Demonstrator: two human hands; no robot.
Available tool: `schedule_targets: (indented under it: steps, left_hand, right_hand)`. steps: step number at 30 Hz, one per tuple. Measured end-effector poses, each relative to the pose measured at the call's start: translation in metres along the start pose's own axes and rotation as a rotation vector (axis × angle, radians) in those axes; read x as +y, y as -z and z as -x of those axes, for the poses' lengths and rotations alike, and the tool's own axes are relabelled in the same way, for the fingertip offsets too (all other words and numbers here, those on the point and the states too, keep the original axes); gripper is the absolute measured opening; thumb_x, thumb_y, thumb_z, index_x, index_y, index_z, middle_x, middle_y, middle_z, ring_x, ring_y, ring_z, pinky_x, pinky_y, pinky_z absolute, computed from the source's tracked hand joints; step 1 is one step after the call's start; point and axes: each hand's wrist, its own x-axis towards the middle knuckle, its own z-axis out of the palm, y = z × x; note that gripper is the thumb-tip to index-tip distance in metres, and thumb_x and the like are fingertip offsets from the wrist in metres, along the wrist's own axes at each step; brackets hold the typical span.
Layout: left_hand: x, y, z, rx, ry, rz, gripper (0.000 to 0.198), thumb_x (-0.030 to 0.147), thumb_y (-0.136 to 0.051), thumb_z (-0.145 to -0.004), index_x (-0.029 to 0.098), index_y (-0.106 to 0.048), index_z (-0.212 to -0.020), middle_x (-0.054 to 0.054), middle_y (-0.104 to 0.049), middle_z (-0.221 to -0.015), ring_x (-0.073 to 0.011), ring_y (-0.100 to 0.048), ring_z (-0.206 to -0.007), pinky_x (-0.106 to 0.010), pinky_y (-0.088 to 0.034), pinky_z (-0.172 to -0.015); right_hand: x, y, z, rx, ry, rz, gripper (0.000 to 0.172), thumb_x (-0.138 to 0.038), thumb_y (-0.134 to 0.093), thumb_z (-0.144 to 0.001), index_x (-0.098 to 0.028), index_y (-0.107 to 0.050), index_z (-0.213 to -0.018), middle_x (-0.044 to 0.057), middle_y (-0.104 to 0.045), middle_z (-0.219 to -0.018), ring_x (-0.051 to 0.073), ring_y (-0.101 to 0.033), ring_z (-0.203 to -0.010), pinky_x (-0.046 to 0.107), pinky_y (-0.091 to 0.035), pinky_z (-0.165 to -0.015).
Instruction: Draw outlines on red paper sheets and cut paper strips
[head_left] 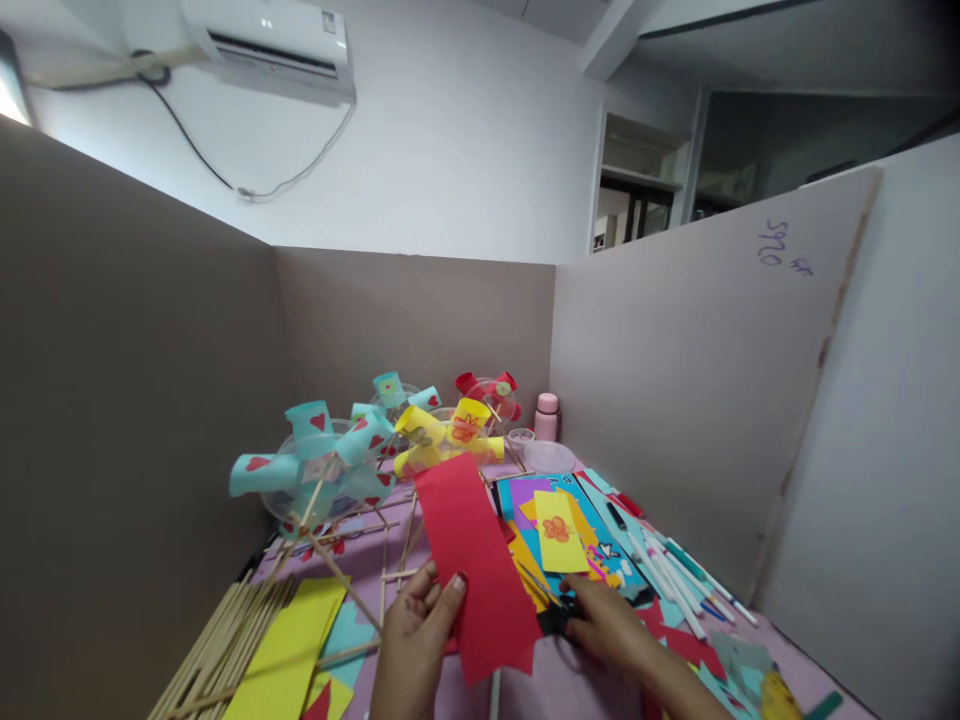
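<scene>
My left hand (420, 635) pinches the left edge of a red paper strip (480, 570) between thumb and fingers. The strip stands tilted above the table, its bottom edge cut unevenly. To its right, my right hand (611, 625) is closed round the dark handles of a pair of scissors (546, 592), whose blades point up and left toward the strip. Just beyond that hand lies a yellow paper piece (561, 535) with an orange flower drawn on it, on top of a blue printed sheet (619, 575).
Paper windmill-like models in light blue (322, 465), yellow (450, 435) and red (491, 395) stand at the back. Wooden sticks (225, 640) and yellow paper (289, 650) lie left. Markers (675, 580) and red scraps (694, 650) lie right. A pink bottle (547, 418) stands by the partition (675, 380).
</scene>
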Motion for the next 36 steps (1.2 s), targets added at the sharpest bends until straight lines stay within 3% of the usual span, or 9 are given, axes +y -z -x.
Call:
schedule_targets:
  steps: [4, 6, 9, 12, 15, 19, 22, 28, 36]
  left_hand:
    - [0.007, -0.002, 0.005, 0.006, -0.028, -0.043, 0.05, 0.035, -0.085, -0.056, 0.016, -0.066, -0.098, -0.009, -0.075, -0.094, -0.0307, -0.069, -0.089, -0.035, -0.057, -0.072]
    - [0.009, -0.004, 0.008, 0.014, -0.035, -0.066, 0.052, 0.035, -0.085, -0.055, 0.016, -0.066, -0.099, -0.009, -0.075, -0.095, -0.0313, -0.069, -0.089, -0.036, -0.057, -0.073]
    - [0.012, -0.004, 0.012, 0.021, -0.056, -0.092, 0.053, 0.037, -0.086, -0.054, 0.017, -0.066, -0.099, -0.008, -0.075, -0.095, -0.0308, -0.069, -0.09, -0.035, -0.058, -0.074]
    - [0.013, -0.003, 0.016, 0.033, -0.078, -0.122, 0.053, 0.038, -0.085, -0.056, 0.017, -0.065, -0.101, -0.008, -0.074, -0.097, -0.0298, -0.068, -0.091, -0.034, -0.058, -0.073]
    - [0.015, 0.0, 0.019, 0.057, -0.082, -0.142, 0.054, 0.039, -0.085, -0.055, 0.017, -0.065, -0.101, -0.008, -0.074, -0.096, -0.0302, -0.068, -0.091, -0.034, -0.058, -0.073]
    - [0.019, 0.001, 0.022, 0.076, -0.071, -0.15, 0.054, 0.039, -0.086, -0.052, 0.018, -0.067, -0.098, -0.007, -0.075, -0.093, -0.0308, -0.069, -0.088, -0.034, -0.058, -0.071]
    - [0.022, -0.001, 0.022, 0.062, -0.04, -0.145, 0.053, 0.038, -0.086, -0.053, 0.018, -0.066, -0.099, -0.008, -0.075, -0.095, -0.0312, -0.069, -0.088, -0.034, -0.058, -0.071]
    - [0.021, -0.005, 0.024, 0.041, 0.007, -0.13, 0.052, 0.036, -0.085, -0.055, 0.017, -0.066, -0.1, -0.009, -0.074, -0.095, -0.0321, -0.069, -0.089, -0.036, -0.057, -0.071]
    - [0.013, -0.003, 0.024, 0.052, -0.107, -0.197, 0.047, 0.046, -0.077, -0.064, 0.02, -0.068, -0.103, -0.008, -0.071, -0.108, -0.029, -0.064, -0.099, -0.031, -0.054, -0.075]
  right_hand:
    - [0.013, 0.003, 0.014, 0.056, -0.025, -0.273, 0.035, -0.017, -0.056, -0.072, -0.019, -0.06, -0.107, 0.0, -0.062, -0.07, 0.019, -0.06, -0.065, 0.026, -0.042, -0.058]
    - [0.01, 0.0, 0.024, 0.073, -0.031, -0.573, 0.037, -0.033, -0.059, -0.076, -0.02, -0.058, -0.111, 0.0, -0.061, -0.073, 0.017, -0.059, -0.061, 0.025, -0.042, -0.053]
    - [-0.007, -0.008, 0.038, 0.081, -0.09, -1.271, 0.058, -0.046, -0.081, -0.058, -0.021, -0.062, -0.107, 0.0, -0.062, -0.071, 0.014, -0.059, -0.058, 0.021, -0.04, -0.05]
    - [-0.032, -0.011, 0.046, 0.011, -0.192, -1.544, 0.058, -0.046, -0.087, -0.052, -0.018, -0.065, -0.097, -0.001, -0.061, -0.064, 0.009, -0.052, -0.047, 0.016, -0.029, -0.04]
    - [-0.056, -0.006, 0.047, -0.025, -0.203, -1.613, 0.053, -0.047, -0.085, -0.056, -0.017, -0.063, -0.094, 0.0, -0.062, -0.062, 0.007, -0.05, -0.042, 0.014, -0.024, -0.036]
    - [-0.079, 0.001, 0.042, 0.029, -0.046, -1.566, 0.054, -0.046, -0.082, -0.063, -0.02, -0.056, -0.103, 0.0, -0.065, -0.065, 0.011, -0.057, -0.049, 0.017, -0.033, -0.041]
    - [-0.091, 0.0, 0.04, 0.102, 0.044, -1.486, 0.054, -0.048, -0.081, -0.063, -0.02, -0.055, -0.101, -0.004, -0.058, -0.06, 0.01, -0.052, -0.046, 0.018, -0.034, -0.042]
    - [-0.101, 0.0, 0.045, 0.013, 0.111, -1.425, 0.05, -0.038, -0.086, -0.057, -0.023, -0.056, -0.094, -0.007, -0.053, -0.06, 0.009, -0.045, -0.05, 0.022, -0.039, -0.052]
    - [-0.102, 0.005, 0.047, 0.011, 0.037, -1.432, 0.054, -0.039, -0.086, -0.055, -0.024, -0.053, -0.095, 0.0, -0.066, -0.071, 0.019, -0.061, -0.065, 0.031, -0.048, -0.066]
